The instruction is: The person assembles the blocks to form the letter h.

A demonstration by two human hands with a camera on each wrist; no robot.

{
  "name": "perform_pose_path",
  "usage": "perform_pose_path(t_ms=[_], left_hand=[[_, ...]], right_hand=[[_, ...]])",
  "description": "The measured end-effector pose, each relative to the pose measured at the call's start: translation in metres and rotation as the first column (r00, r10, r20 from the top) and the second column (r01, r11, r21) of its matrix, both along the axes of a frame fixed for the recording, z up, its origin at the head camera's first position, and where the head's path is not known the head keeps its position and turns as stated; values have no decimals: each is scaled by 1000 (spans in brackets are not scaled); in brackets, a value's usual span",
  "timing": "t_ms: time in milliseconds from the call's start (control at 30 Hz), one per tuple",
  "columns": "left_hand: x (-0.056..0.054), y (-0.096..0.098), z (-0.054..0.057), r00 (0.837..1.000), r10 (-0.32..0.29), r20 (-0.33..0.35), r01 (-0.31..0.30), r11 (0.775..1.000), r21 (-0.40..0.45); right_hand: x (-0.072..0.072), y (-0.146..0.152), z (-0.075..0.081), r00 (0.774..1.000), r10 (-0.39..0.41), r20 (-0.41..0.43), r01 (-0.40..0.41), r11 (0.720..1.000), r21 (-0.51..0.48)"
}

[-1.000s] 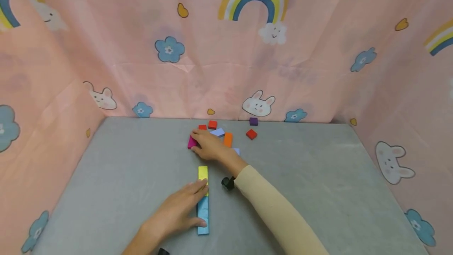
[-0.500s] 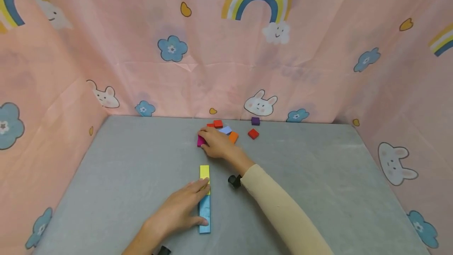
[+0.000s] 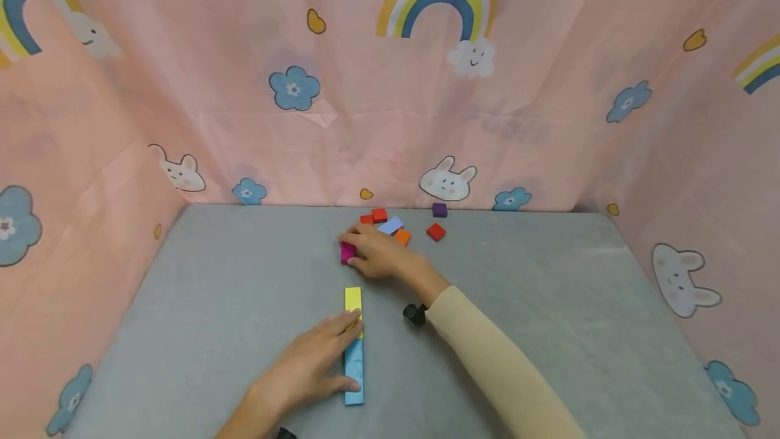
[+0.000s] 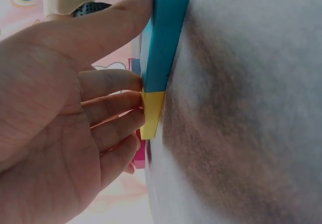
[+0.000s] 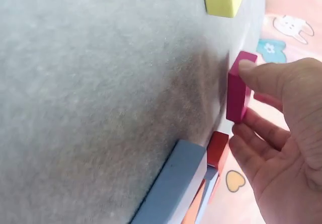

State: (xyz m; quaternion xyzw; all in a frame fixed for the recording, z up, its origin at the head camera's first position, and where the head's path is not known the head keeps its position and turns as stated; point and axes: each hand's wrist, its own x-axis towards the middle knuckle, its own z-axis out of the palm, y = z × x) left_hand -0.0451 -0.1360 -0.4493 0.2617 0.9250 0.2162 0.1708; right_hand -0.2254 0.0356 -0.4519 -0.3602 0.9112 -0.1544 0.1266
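My left hand (image 3: 311,361) lies along a yellow block (image 3: 353,298) and a light blue block (image 3: 354,358), set end to end in a straight row. Its fingertips touch the yellow end, its thumb the blue part; the fingers look nearly straight in the left wrist view. Farther back, my right hand (image 3: 380,256) pinches a magenta block (image 5: 237,93) between thumb and fingers, beyond the row's yellow end. Whether that block touches the table is unclear. Just behind this hand lie a periwinkle block (image 3: 391,225) and an orange block (image 3: 402,236), partly hidden.
Two red blocks (image 3: 380,215) lie near the back edge. Another red block (image 3: 436,232) and a purple block (image 3: 439,210) sit to their right. A pink patterned curtain (image 3: 365,141) rises behind and beside the grey tabletop (image 3: 548,317).
My right hand has shifted right with the magenta block, then slightly towards me. The two red, periwinkle and orange blocks moved right, and the orange one turned. My left hand stays on the row.
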Motion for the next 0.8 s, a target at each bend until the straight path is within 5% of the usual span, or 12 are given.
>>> perform_pose_path(t_ms=[800], left_hand=[[0,2,0,1000,8,13,-8,1000,-2]], right_hand=[[15,24,-4,991,70,117,-61,995,-77]])
